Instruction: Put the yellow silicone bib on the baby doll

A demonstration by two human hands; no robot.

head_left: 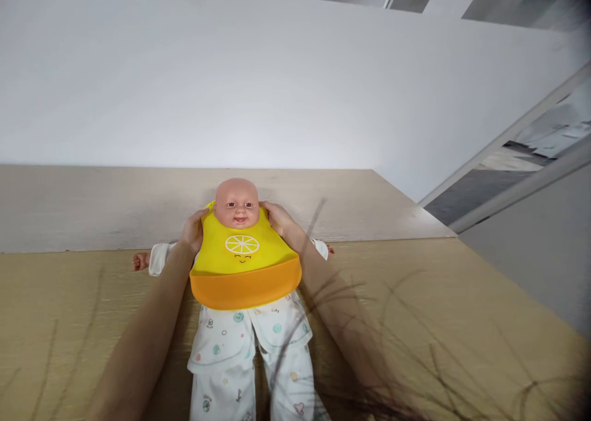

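A bald baby doll [237, 202] lies face up in white printed clothes, its arms spread to both sides. Over its chest is a yellow bib [242, 245] with a white citrus slice print and an orange pocket [247, 285] along the bottom. My left hand [194, 229] is closed on the bib's upper left edge beside the doll's neck. On the other side, my right hand [276, 216] pinches the bib's upper right edge near the doll's head. The back of the bib's neck strap is hidden behind the head.
The doll rests on a light wooden table [92, 310]. A paler board-like surface [92, 208] runs along the back, against a white wall [231, 82]. Dark strands of hair cross the lower right of the view.
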